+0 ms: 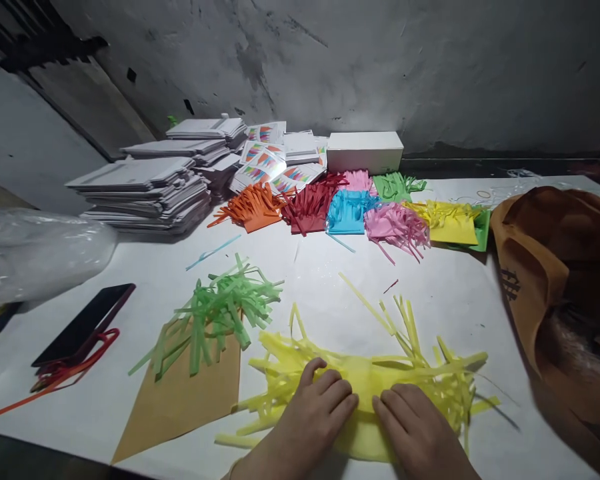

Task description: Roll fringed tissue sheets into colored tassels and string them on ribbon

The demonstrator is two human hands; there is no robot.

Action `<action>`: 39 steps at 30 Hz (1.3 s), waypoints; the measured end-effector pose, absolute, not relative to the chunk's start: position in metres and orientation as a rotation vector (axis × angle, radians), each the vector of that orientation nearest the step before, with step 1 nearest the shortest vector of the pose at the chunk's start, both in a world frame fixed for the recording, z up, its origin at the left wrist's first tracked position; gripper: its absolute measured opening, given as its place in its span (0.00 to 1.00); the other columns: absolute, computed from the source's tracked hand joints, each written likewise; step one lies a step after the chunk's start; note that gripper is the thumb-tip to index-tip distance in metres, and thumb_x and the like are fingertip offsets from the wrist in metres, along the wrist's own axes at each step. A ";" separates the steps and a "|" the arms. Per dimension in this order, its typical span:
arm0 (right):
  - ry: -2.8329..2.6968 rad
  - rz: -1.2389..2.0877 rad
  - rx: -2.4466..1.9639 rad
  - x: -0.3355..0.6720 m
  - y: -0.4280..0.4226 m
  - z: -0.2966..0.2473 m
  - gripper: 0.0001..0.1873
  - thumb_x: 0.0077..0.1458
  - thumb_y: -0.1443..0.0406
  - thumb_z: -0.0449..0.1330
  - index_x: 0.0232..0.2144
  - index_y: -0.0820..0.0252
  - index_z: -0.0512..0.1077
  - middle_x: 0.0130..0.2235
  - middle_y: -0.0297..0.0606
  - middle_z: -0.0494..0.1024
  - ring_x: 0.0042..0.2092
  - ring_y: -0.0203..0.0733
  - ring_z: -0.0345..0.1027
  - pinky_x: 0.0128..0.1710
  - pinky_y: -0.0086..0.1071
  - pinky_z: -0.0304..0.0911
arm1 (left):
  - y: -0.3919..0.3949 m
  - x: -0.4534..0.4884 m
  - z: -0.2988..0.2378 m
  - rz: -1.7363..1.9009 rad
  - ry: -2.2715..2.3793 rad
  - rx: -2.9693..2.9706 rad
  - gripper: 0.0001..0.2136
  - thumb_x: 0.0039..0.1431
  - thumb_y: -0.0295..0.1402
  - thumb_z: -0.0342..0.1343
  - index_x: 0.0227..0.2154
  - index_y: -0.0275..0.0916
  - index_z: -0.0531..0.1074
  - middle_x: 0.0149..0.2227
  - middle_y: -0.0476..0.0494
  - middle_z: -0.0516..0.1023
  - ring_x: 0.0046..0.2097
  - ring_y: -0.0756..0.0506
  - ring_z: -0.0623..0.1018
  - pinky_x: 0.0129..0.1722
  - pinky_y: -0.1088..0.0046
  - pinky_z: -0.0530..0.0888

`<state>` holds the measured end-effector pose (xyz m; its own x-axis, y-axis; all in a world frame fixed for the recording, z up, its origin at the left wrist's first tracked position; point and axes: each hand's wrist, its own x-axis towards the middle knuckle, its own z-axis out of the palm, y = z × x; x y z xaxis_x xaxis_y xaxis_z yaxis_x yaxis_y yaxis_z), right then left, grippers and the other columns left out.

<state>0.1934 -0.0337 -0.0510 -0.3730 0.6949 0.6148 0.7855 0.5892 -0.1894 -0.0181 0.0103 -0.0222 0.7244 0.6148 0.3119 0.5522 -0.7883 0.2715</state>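
A sheet of yellow tissue paper [357, 377] with long fringes at both ends lies at the table's front. My left hand [316, 417] is on its left half, fingers curled and pressed together on the paper. On the right half, my right hand [413, 423] grips it the same way, its fingertips close to those of the left. Both thumbs are mostly hidden. Left of the yellow paper, a loose heap of green paper strips [230, 303] rests on a brown paper sheet [195, 397].
Folded fringed bundles in orange [257, 210], dark red [310, 207], blue [350, 213], pink [397, 227] and yellow [453, 223] line the back. Behind are stacked white packs [145, 190] and a white box [365, 152]. A phone [85, 327] lies left; a brown bag [530, 280] stands right.
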 end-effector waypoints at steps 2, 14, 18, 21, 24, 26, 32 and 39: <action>-2.195 -0.104 -1.223 0.204 -0.039 -0.056 0.17 0.68 0.74 0.44 0.43 0.63 0.73 0.37 0.43 0.76 0.40 0.46 0.69 0.45 0.41 0.61 | 0.011 -0.022 -0.026 0.538 0.977 2.749 0.06 0.67 0.24 0.53 0.40 0.42 0.72 0.36 0.51 0.79 0.39 0.46 0.74 0.54 0.61 0.59; -2.094 -0.199 -1.747 0.207 -0.013 -0.052 0.23 0.73 0.64 0.41 0.24 0.54 0.62 0.24 0.35 0.67 0.28 0.44 0.59 0.34 0.39 0.48 | 0.032 0.003 -0.009 0.015 1.535 2.528 0.11 0.67 0.28 0.52 0.29 0.38 0.75 0.32 0.42 0.79 0.39 0.38 0.76 0.44 0.55 0.63; -2.059 -0.235 -1.777 0.208 -0.012 -0.040 0.19 0.71 0.67 0.47 0.27 0.57 0.66 0.27 0.37 0.70 0.30 0.45 0.63 0.37 0.41 0.52 | 0.034 0.008 -0.007 -0.021 1.540 2.530 0.11 0.67 0.28 0.52 0.29 0.37 0.76 0.32 0.42 0.80 0.39 0.37 0.77 0.43 0.53 0.64; -2.176 -0.136 -1.473 0.206 -0.014 -0.033 0.12 0.67 0.72 0.49 0.39 0.60 0.72 0.36 0.40 0.75 0.41 0.47 0.68 0.49 0.44 0.56 | 0.034 0.008 -0.010 0.000 1.535 2.541 0.11 0.66 0.28 0.52 0.29 0.38 0.75 0.32 0.42 0.79 0.39 0.37 0.76 0.43 0.53 0.65; -2.295 -0.018 -1.154 0.201 -0.016 -0.035 0.13 0.64 0.74 0.50 0.41 0.63 0.73 0.34 0.39 0.74 0.40 0.45 0.67 0.50 0.43 0.58 | 0.032 0.004 -0.010 0.069 1.554 2.534 0.08 0.65 0.29 0.54 0.30 0.38 0.74 0.32 0.42 0.79 0.39 0.38 0.76 0.45 0.52 0.65; -2.285 -0.009 -1.148 0.199 -0.015 -0.037 0.13 0.64 0.75 0.49 0.39 0.62 0.73 0.32 0.38 0.73 0.37 0.44 0.65 0.47 0.41 0.58 | 0.029 0.000 -0.009 0.209 1.499 2.570 0.03 0.63 0.31 0.58 0.34 0.38 0.74 0.38 0.42 0.79 0.43 0.37 0.75 0.49 0.50 0.63; -2.219 0.063 -1.252 0.191 -0.013 -0.032 0.13 0.69 0.70 0.48 0.33 0.58 0.69 0.31 0.35 0.71 0.35 0.41 0.64 0.45 0.39 0.55 | 0.022 -0.006 -0.018 0.499 1.090 2.823 0.06 0.61 0.23 0.57 0.32 0.41 0.69 0.36 0.49 0.77 0.43 0.43 0.72 0.59 0.52 0.54; -2.312 -0.009 -1.261 0.199 -0.018 -0.039 0.19 0.65 0.77 0.42 0.29 0.58 0.67 0.30 0.36 0.69 0.34 0.43 0.60 0.46 0.41 0.53 | 0.021 -0.012 -0.027 0.449 1.085 2.760 0.06 0.64 0.24 0.55 0.32 0.40 0.70 0.32 0.48 0.75 0.38 0.43 0.70 0.50 0.58 0.61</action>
<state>0.1993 -0.0179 -0.0389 -0.4440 0.7859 0.4303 0.7893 0.5704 -0.2274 -0.0123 0.0208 -0.0275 0.6951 0.6835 0.2230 0.6411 -0.7296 0.2380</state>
